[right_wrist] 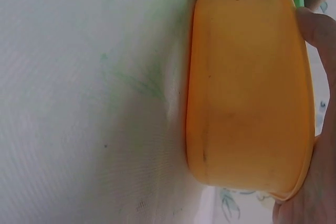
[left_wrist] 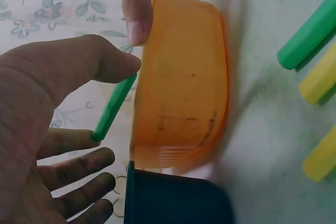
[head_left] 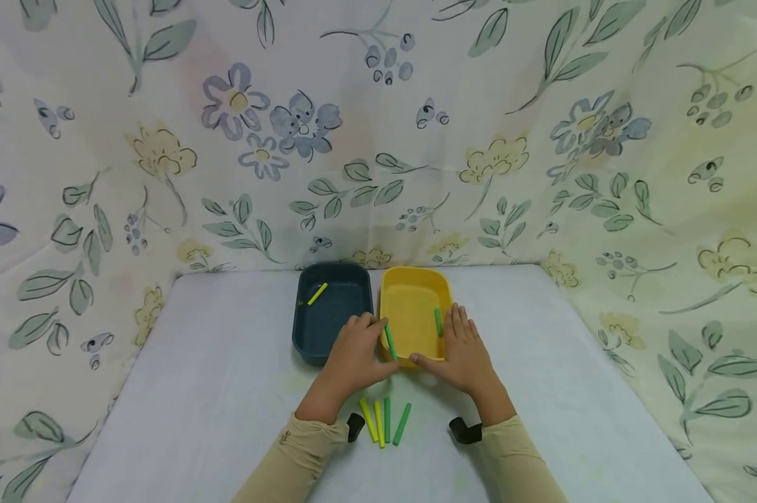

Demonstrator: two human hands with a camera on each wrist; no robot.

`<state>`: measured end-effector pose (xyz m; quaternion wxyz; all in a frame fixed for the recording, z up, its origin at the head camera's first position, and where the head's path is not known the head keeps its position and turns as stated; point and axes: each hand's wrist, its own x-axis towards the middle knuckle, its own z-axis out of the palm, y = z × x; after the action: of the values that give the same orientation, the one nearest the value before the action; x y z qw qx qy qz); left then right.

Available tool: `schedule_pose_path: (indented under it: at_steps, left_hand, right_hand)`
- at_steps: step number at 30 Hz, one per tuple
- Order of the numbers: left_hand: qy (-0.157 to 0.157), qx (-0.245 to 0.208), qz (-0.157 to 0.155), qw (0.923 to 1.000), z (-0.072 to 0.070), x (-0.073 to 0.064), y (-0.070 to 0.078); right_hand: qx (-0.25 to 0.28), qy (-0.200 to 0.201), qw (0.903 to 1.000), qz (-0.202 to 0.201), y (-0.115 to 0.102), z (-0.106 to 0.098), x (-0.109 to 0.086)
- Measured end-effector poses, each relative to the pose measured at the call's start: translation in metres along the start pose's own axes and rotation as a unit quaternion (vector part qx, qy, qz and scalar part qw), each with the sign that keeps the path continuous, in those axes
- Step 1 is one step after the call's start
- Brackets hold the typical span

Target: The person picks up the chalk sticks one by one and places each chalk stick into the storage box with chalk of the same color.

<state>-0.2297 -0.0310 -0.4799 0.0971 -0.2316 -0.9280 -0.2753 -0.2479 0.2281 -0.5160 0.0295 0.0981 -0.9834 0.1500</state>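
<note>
My left hand [head_left: 355, 353] pinches a green chalk stick [head_left: 390, 342] between thumb and index finger, over the near left corner of a yellow plastic tub [head_left: 411, 307]. In the left wrist view its other fingers are spread apart. Along the tub's right side lies my right hand [head_left: 463, 353], fingers straight, with its thumb at the near rim. Inside the tub another green chalk stick [head_left: 438, 322] leans near the right wall. A dark blue tub [head_left: 329, 325] stands just left of the yellow one, and a yellow chalk stick [head_left: 318, 293] lies in it.
Two yellow chalk sticks [head_left: 369, 420] and two green chalk sticks [head_left: 401, 424] lie on the white-covered table [head_left: 215, 391] between my forearms. Faint green smudges mark the cloth. Behind and at both sides hangs a floral curtain [head_left: 378, 140].
</note>
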Motion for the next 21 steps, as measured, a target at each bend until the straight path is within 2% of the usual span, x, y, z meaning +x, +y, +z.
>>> schedule_pose_path:
  at_steps: [6,14,16,21]
  left_hand:
    - [-0.008,-0.002,-0.018,0.9998,0.0065,0.0084,-0.0040]
    - [-0.025,-0.021,-0.034,0.9989,0.0100,0.0088,-0.0059]
    - [-0.022,-0.029,-0.035,0.9987,0.0087,0.0076,-0.0056]
    - [0.008,-0.048,-0.025,0.9985,0.0030,0.0008,-0.0045]
  right_hand:
    - [-0.001,-0.004,1.0000,0.000,-0.0023,-0.0011,-0.0009]
    - [-0.005,-0.010,0.9999,0.001,-0.0002,0.0014,-0.0013]
    - [-0.005,-0.011,0.9999,0.002,0.0001,0.0008,-0.0013]
    - [-0.009,-0.012,0.9999,-0.003,0.0005,-0.0033,-0.0006]
